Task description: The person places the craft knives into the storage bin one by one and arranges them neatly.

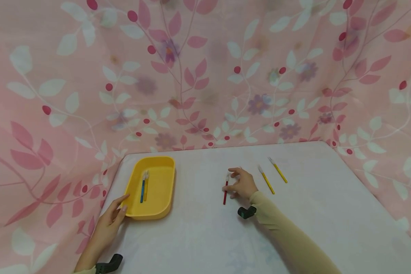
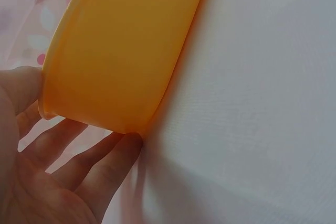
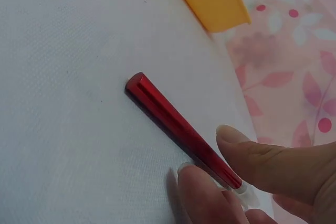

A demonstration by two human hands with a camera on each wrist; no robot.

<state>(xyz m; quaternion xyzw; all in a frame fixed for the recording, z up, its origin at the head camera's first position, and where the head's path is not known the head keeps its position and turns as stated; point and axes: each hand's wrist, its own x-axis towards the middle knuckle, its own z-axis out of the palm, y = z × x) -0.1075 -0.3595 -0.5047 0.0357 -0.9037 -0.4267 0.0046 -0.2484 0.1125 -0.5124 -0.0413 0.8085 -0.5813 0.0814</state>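
Observation:
My right hand (image 1: 241, 184) is at a slim red pen-shaped tool (image 1: 225, 194) with a pale cap, lying on the white tabletop. In the right wrist view, fingertips (image 3: 233, 135) flank the red handle (image 3: 173, 121) near the cap, with a gap between them. No firm pinch shows. At the left, my left hand (image 1: 107, 224) rests its fingers against the near-left corner of a yellow tray (image 1: 161, 211). The left wrist view shows them along the tray's outer wall (image 2: 126, 51). Inside the tray lie a blue tool (image 1: 142, 190) and a yellow tool (image 1: 146, 188).
Two yellow pen-shaped tools, one nearer (image 1: 267, 182) and one farther (image 1: 279, 172), lie right of my right hand. The white table (image 1: 198, 228) ends at a pink floral curtain (image 1: 198, 95) behind and at both sides.

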